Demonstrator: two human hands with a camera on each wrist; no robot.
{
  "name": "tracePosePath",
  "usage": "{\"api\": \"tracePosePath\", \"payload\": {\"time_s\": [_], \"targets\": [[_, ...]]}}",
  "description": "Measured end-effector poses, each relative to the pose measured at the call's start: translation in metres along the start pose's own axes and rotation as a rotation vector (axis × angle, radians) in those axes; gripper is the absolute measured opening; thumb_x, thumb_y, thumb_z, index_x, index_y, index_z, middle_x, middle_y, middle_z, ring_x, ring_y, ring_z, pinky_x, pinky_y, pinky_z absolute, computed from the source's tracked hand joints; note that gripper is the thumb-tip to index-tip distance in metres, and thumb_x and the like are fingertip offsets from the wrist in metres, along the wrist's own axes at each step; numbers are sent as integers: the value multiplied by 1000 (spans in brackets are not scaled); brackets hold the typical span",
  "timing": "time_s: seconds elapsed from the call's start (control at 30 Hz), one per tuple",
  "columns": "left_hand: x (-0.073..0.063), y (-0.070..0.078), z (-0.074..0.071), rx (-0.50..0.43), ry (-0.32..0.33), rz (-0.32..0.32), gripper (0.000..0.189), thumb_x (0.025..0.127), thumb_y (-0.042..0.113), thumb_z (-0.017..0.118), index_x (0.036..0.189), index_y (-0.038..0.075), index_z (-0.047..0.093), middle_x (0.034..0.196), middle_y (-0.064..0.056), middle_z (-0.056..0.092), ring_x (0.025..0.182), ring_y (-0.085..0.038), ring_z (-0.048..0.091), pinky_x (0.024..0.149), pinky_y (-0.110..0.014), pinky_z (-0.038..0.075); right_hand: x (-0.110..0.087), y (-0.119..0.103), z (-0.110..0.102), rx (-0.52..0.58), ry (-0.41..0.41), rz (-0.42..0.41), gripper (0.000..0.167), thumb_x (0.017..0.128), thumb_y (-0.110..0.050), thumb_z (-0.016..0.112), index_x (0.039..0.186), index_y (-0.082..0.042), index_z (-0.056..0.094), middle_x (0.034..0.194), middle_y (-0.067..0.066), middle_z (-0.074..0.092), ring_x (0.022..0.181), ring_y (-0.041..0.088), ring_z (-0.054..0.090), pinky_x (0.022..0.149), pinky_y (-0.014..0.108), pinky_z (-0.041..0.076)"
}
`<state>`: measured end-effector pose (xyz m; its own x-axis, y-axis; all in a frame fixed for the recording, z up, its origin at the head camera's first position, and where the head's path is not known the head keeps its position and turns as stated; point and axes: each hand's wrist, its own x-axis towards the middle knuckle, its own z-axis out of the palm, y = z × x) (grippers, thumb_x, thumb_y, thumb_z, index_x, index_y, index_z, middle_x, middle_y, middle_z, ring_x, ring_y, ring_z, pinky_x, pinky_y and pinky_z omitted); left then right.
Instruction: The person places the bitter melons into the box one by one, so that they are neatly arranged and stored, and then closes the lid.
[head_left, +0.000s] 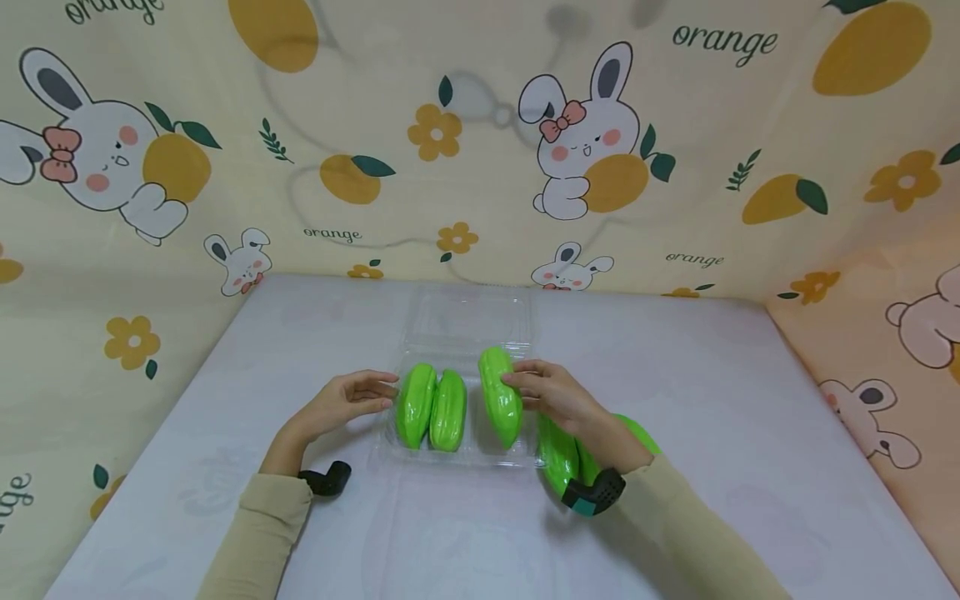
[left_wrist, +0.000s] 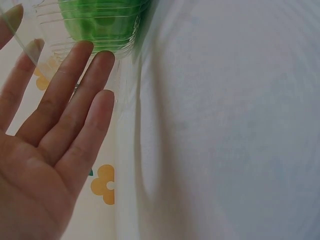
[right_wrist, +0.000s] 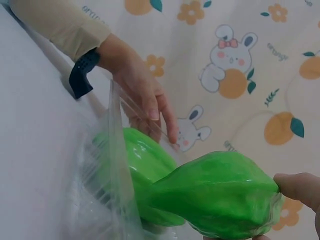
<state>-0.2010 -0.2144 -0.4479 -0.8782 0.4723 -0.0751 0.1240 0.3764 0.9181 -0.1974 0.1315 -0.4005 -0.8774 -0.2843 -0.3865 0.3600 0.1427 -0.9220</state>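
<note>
Take the clear plastic box (head_left: 474,429) on your desk (head_left: 712,417) as the centre of the clock, with twelve toward the patterned backdrop (head_left: 480,208). Your right hand (head_left: 551,392) comes in from three o'clock, its grip clamped on the held green piece (head_left: 498,396); the right wrist view shows the thumb on one side and fingertips beneath. That piece is over the right part of the box, its narrow end aimed near six, and in the right wrist view its tapered tip overlaps another green shape, though you cannot tell whether the two touch. Toward nine inside the box stand the left green piece (head_left: 417,408) and the inner green piece (head_left: 448,411), side by side and both lengthwise from twelve to six. Your left hand (head_left: 341,406) is at nine, its grip apart, fingers extended with nothing between them; the fingertips are right by the box wall, and contact there cannot be told. The transparent lid (head_left: 468,321) lies folded back at twelve. At four o'clock, outside the box, loose green pieces (head_left: 557,458) lie on the desk, partly hidden by your right forearm and the black wrist device (head_left: 592,493).
</note>
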Motion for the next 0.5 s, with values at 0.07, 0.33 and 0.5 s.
{"api": "tracePosePath", "payload": {"time_s": [0.07, 0.33, 0.5], "targets": [[0, 0, 0, -2, 2, 3, 47, 93, 21, 65, 134, 1, 53, 126, -24, 64, 113, -25, 63, 89, -19, 50, 1, 1, 2, -2, -2, -5, 49, 94, -20, 60, 133, 4, 42, 110, 1, 56, 92, 9, 59, 89, 26, 50], [0, -1, 0, -9, 4, 5, 47, 93, 20, 65, 134, 1, 53, 125, -24, 64, 112, -23, 63, 88, -17, 50, 4, 2, 12, 6, 11, -9, 47, 94, -19, 60, 131, 6, 44, 112, 2, 56, 93, 9, 59, 92, 29, 50], [0, -1, 0, -6, 5, 5, 47, 93, 21, 65, 134, 1, 52, 125, -24, 64, 115, -30, 62, 89, -18, 50, 5, 2, 15, 18, 11, -4, 44, 94, -18, 59, 128, 6, 44, 109, 2, 57, 91, 9, 59, 88, 25, 50]]}}
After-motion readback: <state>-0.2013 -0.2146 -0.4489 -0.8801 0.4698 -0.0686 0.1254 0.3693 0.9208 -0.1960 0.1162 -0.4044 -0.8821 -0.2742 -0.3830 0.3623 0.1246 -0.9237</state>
